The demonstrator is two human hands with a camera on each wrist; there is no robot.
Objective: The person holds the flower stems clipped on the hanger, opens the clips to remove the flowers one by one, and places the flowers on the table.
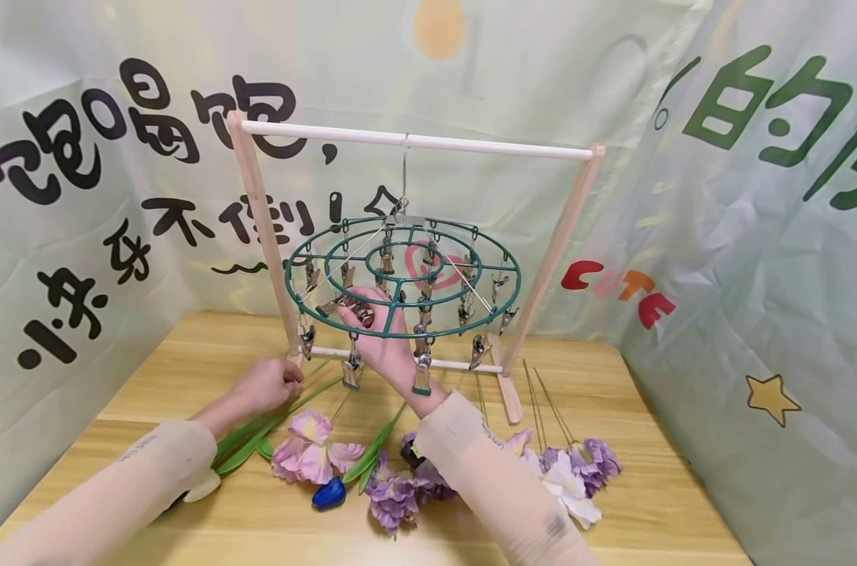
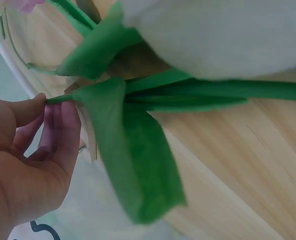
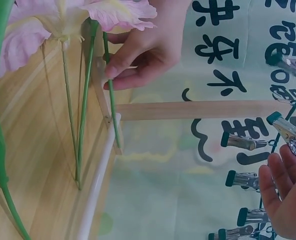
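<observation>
My left hand (image 1: pixel 269 385) pinches the thin end of a green artificial flower stem (image 2: pixel 62 98) between thumb and fingers, low over the table's left side. Broad leaves (image 2: pixel 132 165) fold out just past the fingertips. This flower's head is not plain to see; a large white petal (image 2: pixel 223 35) overlaps the stem in the left wrist view. My right hand (image 1: pixel 386 334) reaches under the green round hanger (image 1: pixel 393 330) and grips one of its metal clips (image 3: pixel 283 130). Several other clips dangle from the rings. The hanger hangs by its hook from a wooden rack's white bar (image 1: pixel 471 144).
On the table (image 1: pixel 655 503) lie artificial flowers: a pink one (image 1: pixel 308 456), a blue tulip (image 1: pixel 329 494), purple ones (image 1: pixel 393 497) and a white one (image 1: pixel 568 489). The rack's right foot (image 1: pixel 510 399) stands beyond them. Printed cloth (image 1: pixel 754 314) surrounds the table.
</observation>
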